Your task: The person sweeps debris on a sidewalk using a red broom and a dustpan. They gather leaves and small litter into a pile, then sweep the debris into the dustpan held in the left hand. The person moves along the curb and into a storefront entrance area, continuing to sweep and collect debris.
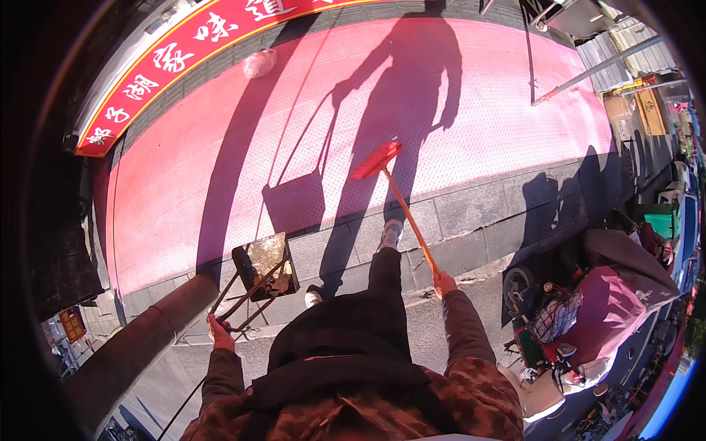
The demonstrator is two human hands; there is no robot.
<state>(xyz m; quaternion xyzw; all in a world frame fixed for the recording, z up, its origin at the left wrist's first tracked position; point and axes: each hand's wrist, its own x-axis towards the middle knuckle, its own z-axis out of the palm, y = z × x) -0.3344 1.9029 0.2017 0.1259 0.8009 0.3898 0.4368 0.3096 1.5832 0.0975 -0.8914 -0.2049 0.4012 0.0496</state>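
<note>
My left hand grips the thin metal handle of a long-handled dustpan. Dry leaves and other litter lie inside the pan, which hangs just left of my legs. In my right hand is the orange stick of a broom. Its red bristle head is ahead of me over the red mat, slightly blurred. Whether the bristles touch the mat I cannot tell. One of my shoes is forward on the grey paving.
A pinkish plastic bag lies at the mat's far edge. Left stands a thick round pillar; a red sign with writing spans the upper left. Parked at right is a covered scooter with a wire basket. A metal pole slants at upper right.
</note>
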